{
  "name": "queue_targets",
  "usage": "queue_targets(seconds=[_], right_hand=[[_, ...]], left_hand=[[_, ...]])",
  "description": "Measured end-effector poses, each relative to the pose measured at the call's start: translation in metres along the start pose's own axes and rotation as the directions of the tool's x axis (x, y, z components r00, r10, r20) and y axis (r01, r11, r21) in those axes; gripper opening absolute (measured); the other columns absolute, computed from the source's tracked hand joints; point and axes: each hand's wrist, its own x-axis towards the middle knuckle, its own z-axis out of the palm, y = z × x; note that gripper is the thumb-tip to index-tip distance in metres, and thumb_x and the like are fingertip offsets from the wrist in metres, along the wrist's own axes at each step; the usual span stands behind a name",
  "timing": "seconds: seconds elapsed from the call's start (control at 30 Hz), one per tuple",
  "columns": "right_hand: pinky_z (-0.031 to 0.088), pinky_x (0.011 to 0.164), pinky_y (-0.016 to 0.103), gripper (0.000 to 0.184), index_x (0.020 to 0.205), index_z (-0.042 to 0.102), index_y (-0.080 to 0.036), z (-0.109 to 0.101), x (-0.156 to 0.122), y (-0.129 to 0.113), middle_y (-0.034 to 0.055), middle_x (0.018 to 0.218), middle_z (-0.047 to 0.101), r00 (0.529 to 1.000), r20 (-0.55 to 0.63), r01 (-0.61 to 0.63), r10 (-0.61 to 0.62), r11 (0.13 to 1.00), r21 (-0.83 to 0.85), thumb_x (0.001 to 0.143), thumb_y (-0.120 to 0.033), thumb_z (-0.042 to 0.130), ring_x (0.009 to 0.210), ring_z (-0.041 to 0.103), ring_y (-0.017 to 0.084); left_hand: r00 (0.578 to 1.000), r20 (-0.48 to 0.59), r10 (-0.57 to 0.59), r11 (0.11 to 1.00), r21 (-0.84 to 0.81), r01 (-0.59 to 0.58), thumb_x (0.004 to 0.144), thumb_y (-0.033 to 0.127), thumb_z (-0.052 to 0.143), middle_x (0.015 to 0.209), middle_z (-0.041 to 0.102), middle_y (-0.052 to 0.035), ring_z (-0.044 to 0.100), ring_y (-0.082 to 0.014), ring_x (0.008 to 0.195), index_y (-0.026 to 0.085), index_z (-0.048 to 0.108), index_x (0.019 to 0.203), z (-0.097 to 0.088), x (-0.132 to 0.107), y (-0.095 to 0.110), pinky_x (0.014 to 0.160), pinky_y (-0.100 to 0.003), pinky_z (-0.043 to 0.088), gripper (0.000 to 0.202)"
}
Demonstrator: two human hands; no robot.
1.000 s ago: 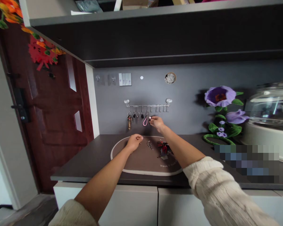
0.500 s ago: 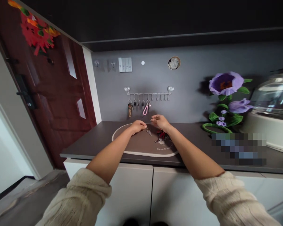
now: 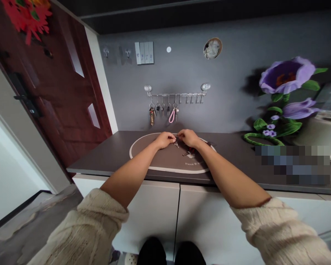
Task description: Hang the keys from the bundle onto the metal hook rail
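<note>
Both of my hands meet over a brown mat with a pale rim [image 3: 138,162] on the dark countertop. Between the fingertips of my left hand [image 3: 165,140] is a small bunch of keys [image 3: 176,144], its keys pointing down toward the mat. My right hand [image 3: 188,138] is closed in a pinch right beside the top of that bunch; what its fingertips grip is too small to make out. Under my right wrist, a second bunch of keys with something red [image 3: 192,150] lies on the mat, partly covered by the arm.
A clear hook rail [image 3: 179,95] on the grey wall carries several key bunches on its left side; hooks at its right hold nothing. Purple crocheted flowers [image 3: 287,79] and a pale appliance with a clear top [image 3: 314,132] stand at right. A dark red door [image 3: 63,110] is at left.
My right hand has come down and closed its fingers beside the keys in my left hand. The view has tilted downward, showing my feet more fully.
</note>
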Motion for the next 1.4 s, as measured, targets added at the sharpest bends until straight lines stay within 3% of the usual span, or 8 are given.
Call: queue_targets(seconds=[0.17,0.3,0.43,0.73,0.87,1.03,1.2,1.4], right_hand=[[0.038,0.063,0.02,0.021,0.08,0.065,-0.018,-0.001,-0.002,-0.002,0.0039,0.077,0.065,0.999,0.041,0.013,-0.01,0.996,-0.084,0.065,-0.007,0.054,0.069,0.056,0.014],[0.038,0.062,0.02,0.022,0.081,0.065,-0.017,-0.001,-0.001,-0.001,0.0043,0.078,0.065,0.998,0.063,0.029,-0.026,0.998,-0.059,0.065,-0.007,0.053,0.069,0.056,0.014],[0.037,0.061,0.021,0.021,0.08,0.065,-0.016,-0.001,0.0,0.0,0.0044,0.076,0.065,0.998,0.066,0.024,-0.022,0.999,-0.037,0.064,-0.008,0.055,0.068,0.056,0.014],[0.036,0.057,0.021,0.011,0.071,0.064,-0.017,-0.004,-0.002,-0.009,0.0011,0.063,0.062,0.998,0.041,-0.043,0.037,0.984,0.174,0.063,-0.012,0.058,0.056,0.051,0.01],[0.037,0.056,0.02,0.009,0.072,0.063,-0.016,-0.008,-0.003,-0.012,-0.0003,0.057,0.058,0.998,0.011,-0.064,0.064,0.934,0.35,0.067,-0.02,0.056,0.053,0.048,0.009],[0.038,0.058,0.02,0.017,0.075,0.061,-0.014,-0.006,-0.002,-0.013,0.0007,0.064,0.059,0.999,0.013,-0.033,0.031,0.819,0.573,0.066,-0.028,0.057,0.056,0.047,0.007],[0.038,0.053,0.019,0.021,0.075,0.059,-0.014,-0.005,-0.002,-0.014,-0.0011,0.06,0.057,0.999,-0.017,-0.022,0.046,0.73,0.683,0.062,-0.03,0.06,0.05,0.044,0.005],[0.043,0.06,0.02,0.018,0.07,0.058,-0.014,-0.005,-0.004,-0.017,-0.0008,0.064,0.058,0.996,-0.008,-0.046,0.083,0.62,0.783,0.06,-0.027,0.063,0.056,0.05,0.006]], left_hand=[[0.998,0.009,-0.055,0.989,-0.134,0.055,0.065,0.024,0.056,0.062,0.061,-0.0045,0.05,-0.0106,0.057,0.01,0.063,0.066,-0.001,-0.002,-0.001,0.061,-0.024,0.038,0.016],[0.987,-0.115,-0.113,0.979,-0.185,0.091,0.064,0.021,0.058,0.06,0.059,-0.0027,0.046,-0.008,0.054,0.009,0.063,0.071,-0.002,0.001,-0.003,0.059,-0.023,0.036,0.014],[0.974,-0.162,-0.16,0.957,-0.267,0.113,0.062,0.02,0.06,0.059,0.057,-0.0015,0.044,-0.0066,0.052,0.01,0.063,0.07,-0.003,0.004,-0.004,0.058,-0.023,0.036,0.013],[0.947,-0.17,-0.272,0.87,-0.465,0.166,0.061,0.019,0.063,0.061,0.057,-0.001,0.047,-0.0065,0.054,0.012,0.062,0.071,-0.005,0.005,0.003,0.052,-0.02,0.036,0.012],[0.945,-0.158,-0.287,0.815,-0.559,0.154,0.061,0.019,0.064,0.06,0.056,-0.0008,0.049,-0.0062,0.054,0.011,0.061,0.072,-0.006,0.006,0.006,0.054,-0.021,0.039,0.014],[0.951,-0.132,-0.278,0.759,-0.637,0.134,0.062,0.018,0.064,0.062,0.057,-0.0007,0.051,-0.0057,0.056,0.012,0.06,0.074,-0.007,0.006,0.007,0.059,-0.022,0.042,0.014],[0.962,-0.114,-0.247,0.716,-0.691,0.101,0.063,0.018,0.064,0.066,0.058,-0.0013,0.053,-0.0061,0.058,0.012,0.059,0.076,-0.007,0.007,0.008,0.062,-0.023,0.043,0.016],[0.964,-0.123,-0.235,0.712,-0.697,0.084,0.06,0.021,0.066,0.068,0.059,-0.0019,0.054,-0.0069,0.06,0.012,0.06,0.076,-0.007,0.007,0.01,0.065,-0.025,0.044,0.02]])
